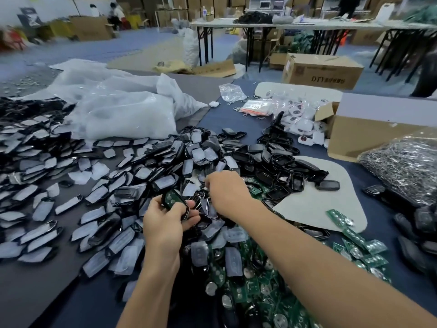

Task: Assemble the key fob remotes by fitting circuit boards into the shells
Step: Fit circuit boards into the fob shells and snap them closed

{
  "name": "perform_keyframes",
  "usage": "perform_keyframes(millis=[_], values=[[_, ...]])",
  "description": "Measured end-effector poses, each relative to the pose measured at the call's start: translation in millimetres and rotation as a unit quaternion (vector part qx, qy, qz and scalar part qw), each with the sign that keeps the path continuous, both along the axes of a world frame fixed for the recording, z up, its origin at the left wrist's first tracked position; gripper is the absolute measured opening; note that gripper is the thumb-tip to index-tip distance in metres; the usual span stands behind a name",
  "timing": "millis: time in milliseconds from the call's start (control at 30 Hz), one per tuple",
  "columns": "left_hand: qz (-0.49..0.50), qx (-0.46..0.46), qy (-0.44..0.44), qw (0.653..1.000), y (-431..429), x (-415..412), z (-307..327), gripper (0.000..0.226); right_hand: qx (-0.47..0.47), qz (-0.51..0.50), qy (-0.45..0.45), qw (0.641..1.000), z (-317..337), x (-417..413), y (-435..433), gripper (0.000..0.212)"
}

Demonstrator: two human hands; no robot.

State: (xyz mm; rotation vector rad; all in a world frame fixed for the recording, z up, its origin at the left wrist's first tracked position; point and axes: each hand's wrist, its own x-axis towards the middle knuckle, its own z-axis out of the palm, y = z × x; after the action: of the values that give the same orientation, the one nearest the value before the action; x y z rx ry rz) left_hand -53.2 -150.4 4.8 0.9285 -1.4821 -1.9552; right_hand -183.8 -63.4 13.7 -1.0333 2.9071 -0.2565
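Right hand, just beyond the grip, has its fingertips sunk in the shell pile, and there's no telling if they pinch anything. Left hand covers the lower half of the shell it grips; only part of the green board inside shows. Both forearms run off the bottom edge. Far past the grip, seated people are a blur.

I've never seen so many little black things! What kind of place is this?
Probably a small factory or assembly workshop: heaps of black shells and green circuit boards lie piled up, with cardboard boxes nearby.
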Motion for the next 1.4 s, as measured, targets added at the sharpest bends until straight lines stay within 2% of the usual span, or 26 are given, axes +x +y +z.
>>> perform_keyframes(millis=[133, 233, 267, 333, 400, 467, 500, 567, 633, 700, 800, 933, 1067, 1167, 1233, 1267, 1300, 1367, 1400], values=[[-0.023, 0.013, -0.003, 1.0, -0.1, 6.3, 1.2, 0.013, -0.009, -0.055, -0.037, 0.998, 5.4, 2.6, 4.5, 0.029], [-0.022, 0.015, -0.003, 1.0, 4.5, 6.9, 3.0, 0.014, -0.018, -0.065, -0.007, 0.998, 11.4, 14.9, 12.2, 0.035], [-0.017, 0.016, -0.004, 1.0, 6.7, 6.3, 3.7, 0.015, -0.038, -0.078, 0.0, 0.996, 13.2, 19.9, 17.3, 0.038], [-0.019, 0.009, -0.01, 1.0, 11.4, 7.1, 5.5, 0.018, -0.144, -0.127, -0.031, 0.981, 16.9, 31.7, 31.5, 0.039], [-0.052, -0.006, -0.013, 0.999, 16.1, 9.8, 7.6, 0.021, -0.317, -0.181, -0.119, 0.923, 21.4, 47.5, 50.2, 0.034], [-0.099, 0.007, -0.005, 0.995, 22.7, 14.0, 9.5, 0.026, -0.469, -0.201, -0.249, 0.823, 25.9, 69.2, 71.8, 0.033], [-0.13, 0.015, -0.001, 0.991, 28.0, 15.5, 10.0, 0.028, -0.51, -0.205, -0.313, 0.774, 26.7, 80.0, 82.4, 0.034], [-0.197, 0.023, -0.005, 0.98, 41.9, 19.9, 11.6, 0.03, -0.54, -0.211, -0.401, 0.709, 24.7, 96.3, 101.8, 0.033], [-0.243, 0.071, 0.008, 0.967, 54.4, 22.3, 10.4, 0.028, -0.554, -0.22, -0.438, 0.673, 22.1, 104.7, 119.0, 0.034], [-0.277, 0.145, 0.041, 0.949, 63.1, 25.0, 7.9, 0.02, -0.558, -0.232, -0.456, 0.653, 20.4, 111.3, 132.8, 0.034], [-0.315, 0.153, 0.039, 0.936, 74.6, 29.6, 3.9, 0.02, -0.56, -0.266, -0.433, 0.654, 19.0, 120.6, 146.5, 0.033], [-0.342, 0.037, -0.017, 0.939, 92.0, 35.6, 6.9, 0.024, -0.561, -0.317, -0.372, 0.669, 19.2, 127.2, 154.8, 0.027], [-0.345, -0.029, -0.025, 0.938, 98.7, 37.0, 11.1, 0.019, -0.546, -0.324, -0.333, 0.697, 19.0, 131.4, 159.6, 0.025], [-0.322, -0.034, -0.021, 0.946, 100.8, 38.6, 11.7, 0.014, -0.527, -0.323, -0.307, 0.724, 15.4, 135.0, 161.1, 0.022], [-0.287, -0.076, -0.015, 0.955, 102.9, 39.2, 11.7, 0.01, -0.511, -0.342, -0.29, 0.733, 12.3, 137.5, 163.2, 0.012], [-0.266, -0.134, -0.014, 0.955, 104.3, 40.1, 11.1, 0.007, -0.519, -0.355, -0.304, 0.716, 11.8, 139.1, 165.3, 0.006], [-0.245, -0.207, -0.012, 0.947, 106.4, 41.5, 10.6, 0.006, -0.539, -0.364, -0.349, 0.675, 13.0, 141.1, 166.3, 0.007], [-0.219, -0.361, 0.008, 0.907, 109.8, 47.8, 9.8, 0.019, -0.577, -0.351, -0.499, 0.542, 15.9, 144.6, 167.5, 0.037], [-0.217, -0.411, 0.023, 0.885, 111.0, 51.4, 10.2, 0.021, -0.581, -0.331, -0.56, 0.49, 18.1, 146.6, 168.1, 0.048]])
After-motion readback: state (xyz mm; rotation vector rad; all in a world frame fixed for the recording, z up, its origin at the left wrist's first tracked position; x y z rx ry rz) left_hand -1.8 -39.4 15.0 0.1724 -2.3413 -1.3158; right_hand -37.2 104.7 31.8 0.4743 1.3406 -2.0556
